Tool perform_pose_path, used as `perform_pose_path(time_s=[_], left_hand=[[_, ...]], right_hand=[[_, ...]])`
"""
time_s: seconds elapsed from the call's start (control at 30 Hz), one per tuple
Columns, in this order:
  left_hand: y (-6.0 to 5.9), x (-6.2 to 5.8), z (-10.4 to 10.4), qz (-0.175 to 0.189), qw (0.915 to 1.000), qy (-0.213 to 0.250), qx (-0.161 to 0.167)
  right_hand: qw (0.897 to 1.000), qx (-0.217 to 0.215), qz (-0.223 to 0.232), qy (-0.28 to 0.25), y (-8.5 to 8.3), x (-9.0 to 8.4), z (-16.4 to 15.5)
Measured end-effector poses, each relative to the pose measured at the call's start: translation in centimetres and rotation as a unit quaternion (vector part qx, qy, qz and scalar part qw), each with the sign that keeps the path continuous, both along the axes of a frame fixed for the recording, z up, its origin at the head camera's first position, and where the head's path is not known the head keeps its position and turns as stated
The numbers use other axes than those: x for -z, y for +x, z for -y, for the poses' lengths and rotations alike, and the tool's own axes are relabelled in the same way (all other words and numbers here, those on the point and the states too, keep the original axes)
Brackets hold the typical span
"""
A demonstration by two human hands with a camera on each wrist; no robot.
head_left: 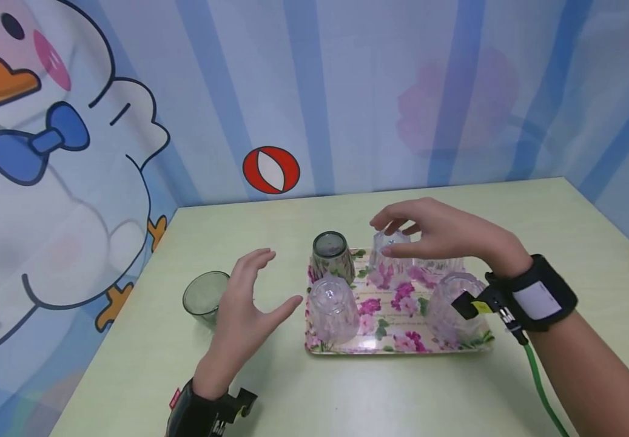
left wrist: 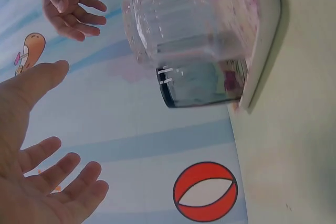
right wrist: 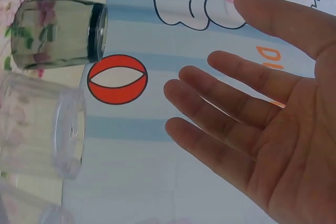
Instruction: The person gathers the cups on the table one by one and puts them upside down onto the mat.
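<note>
In the head view my left hand [head_left: 240, 325] is held over the table with thumb and fingers spread, holding nothing. Just beside its fingers, on the left, a green-tinted glass [head_left: 201, 297] stands mouth up on the table. My right hand [head_left: 442, 233] hovers above the back of a floral tray [head_left: 371, 347], fingers loosely bent and gripping nothing. Below it is an upside-down clear glass [head_left: 389, 261]; the right wrist view shows the fingers [right wrist: 226, 114] apart from the glasses. An upturned dark green glass [head_left: 333, 258] sits at the tray's back left corner.
Other clear glasses rest upside down on the tray: one at front left [head_left: 333, 311], one at front right [head_left: 456, 306], and another at back right [head_left: 438, 266], partly hidden. A cartoon-printed wall sheet [head_left: 347, 109] rises behind the pale table [head_left: 336, 394]. A green cable [head_left: 538, 376] trails from the right wrist.
</note>
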State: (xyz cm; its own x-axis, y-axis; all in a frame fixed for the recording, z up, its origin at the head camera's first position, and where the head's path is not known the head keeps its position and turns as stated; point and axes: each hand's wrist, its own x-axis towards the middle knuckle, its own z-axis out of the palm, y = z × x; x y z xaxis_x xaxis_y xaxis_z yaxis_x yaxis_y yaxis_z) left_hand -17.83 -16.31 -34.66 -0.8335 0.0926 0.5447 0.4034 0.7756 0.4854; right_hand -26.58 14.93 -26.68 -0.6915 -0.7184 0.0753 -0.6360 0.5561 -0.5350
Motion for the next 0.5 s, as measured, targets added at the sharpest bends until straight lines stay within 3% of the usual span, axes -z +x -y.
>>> perform_pose_path(time_s=[0.3, 0.5], left_hand=[[0.4, -0.2, 2.4, 0.014, 0.9986, 0.014, -0.049], [0.4, 0.1, 4.2, -0.004, 0.9971, 0.013, -0.075]], right_hand=[[0.999, -0.017, 0.022, -0.033, -2.5, -0.1, 3.6], [0.999, -0.015, 0.023, -0.040, -4.1, -0.1, 5.8]])
